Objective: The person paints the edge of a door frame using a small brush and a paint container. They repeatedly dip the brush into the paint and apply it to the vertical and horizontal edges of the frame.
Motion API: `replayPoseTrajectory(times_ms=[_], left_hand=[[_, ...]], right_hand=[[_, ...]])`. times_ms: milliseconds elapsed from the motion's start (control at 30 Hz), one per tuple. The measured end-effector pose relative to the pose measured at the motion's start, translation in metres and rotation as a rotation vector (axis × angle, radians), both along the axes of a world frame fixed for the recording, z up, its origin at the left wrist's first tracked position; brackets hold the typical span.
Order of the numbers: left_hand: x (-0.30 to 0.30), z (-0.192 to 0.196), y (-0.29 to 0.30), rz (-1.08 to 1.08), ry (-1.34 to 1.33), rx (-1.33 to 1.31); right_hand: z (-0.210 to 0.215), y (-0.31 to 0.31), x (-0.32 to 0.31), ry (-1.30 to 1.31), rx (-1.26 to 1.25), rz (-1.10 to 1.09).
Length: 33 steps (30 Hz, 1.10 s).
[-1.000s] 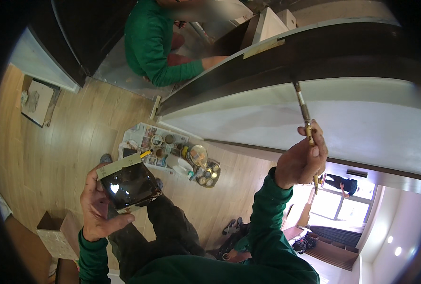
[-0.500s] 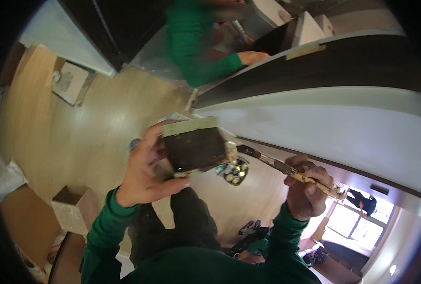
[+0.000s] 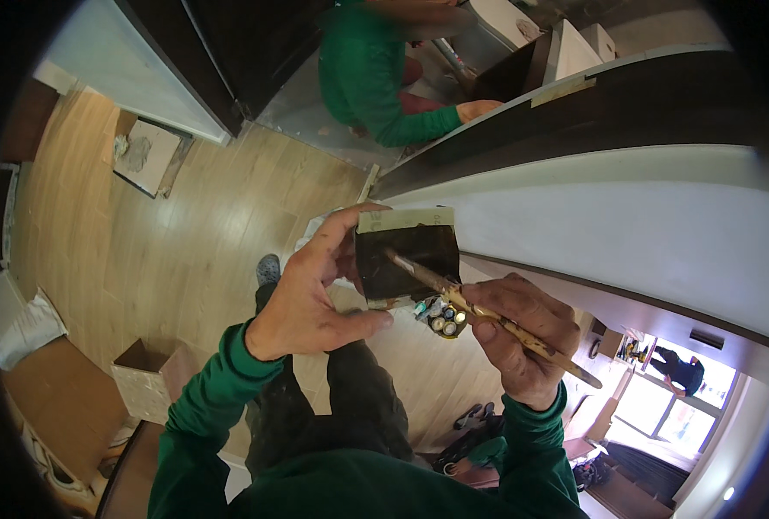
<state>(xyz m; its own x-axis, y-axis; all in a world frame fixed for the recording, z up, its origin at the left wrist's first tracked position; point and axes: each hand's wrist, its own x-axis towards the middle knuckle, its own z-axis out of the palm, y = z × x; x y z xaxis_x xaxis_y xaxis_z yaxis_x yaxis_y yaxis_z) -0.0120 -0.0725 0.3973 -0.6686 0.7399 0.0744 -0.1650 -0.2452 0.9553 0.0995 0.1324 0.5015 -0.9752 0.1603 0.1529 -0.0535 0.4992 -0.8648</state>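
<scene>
- Brush: slants across the right of the container, its lower end inside the opening; its bristles cannot be told from the dark inside.
- Right hand: fingers and thumb closed on the brush's handle, whose butt juts out beyond them toward the lower right.
- Container: dark inside, with a pale green strip along its far edge; held up above the floor.
- Left hand: clamped on the container's left side, thumb stretched along near its lower edge.
- Cans: clustered on the floor, seen just past the container's lower right corner.
- Dark band: curves above a white panel, with pale tape at its upper edge.
- Co-worker: in a green top, beyond the band, one arm reaching toward it.
- Floor: wood-look, carrying a stained board at upper left and an open carton at lower left.
- Window: bright, at far right, with another person by it.
</scene>
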Motion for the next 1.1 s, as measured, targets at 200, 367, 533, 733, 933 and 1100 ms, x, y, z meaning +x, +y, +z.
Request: replayPoseTrajectory(times_ms=[200,367,533,733,933,1100], left_hand=[[-0.004,0.008,-0.004,-0.029,-0.033,0.001],[-0.006,0.012,-0.006,-0.05,-0.027,-0.033],[-0.012,0.017,-0.008,-0.068,-0.011,-0.038],[-0.027,0.017,-0.015,-0.072,-0.09,0.02],[-0.047,0.023,-0.031,-0.197,-0.297,0.13],[-0.055,0.033,-0.038,-0.173,-0.458,0.196]], right_hand=[[0.02,0.0,0.004,0.002,-0.001,-0.073],[0.025,-0.006,0.007,0.025,0.03,-0.058],[0.026,-0.016,0.014,-0.106,-0.005,-0.2],[0.021,-0.002,0.032,0.084,-0.418,-0.34],[0.0,0.013,0.036,0.109,-0.902,-0.335],[-0.005,0.017,0.035,0.113,-0.887,-0.245]])
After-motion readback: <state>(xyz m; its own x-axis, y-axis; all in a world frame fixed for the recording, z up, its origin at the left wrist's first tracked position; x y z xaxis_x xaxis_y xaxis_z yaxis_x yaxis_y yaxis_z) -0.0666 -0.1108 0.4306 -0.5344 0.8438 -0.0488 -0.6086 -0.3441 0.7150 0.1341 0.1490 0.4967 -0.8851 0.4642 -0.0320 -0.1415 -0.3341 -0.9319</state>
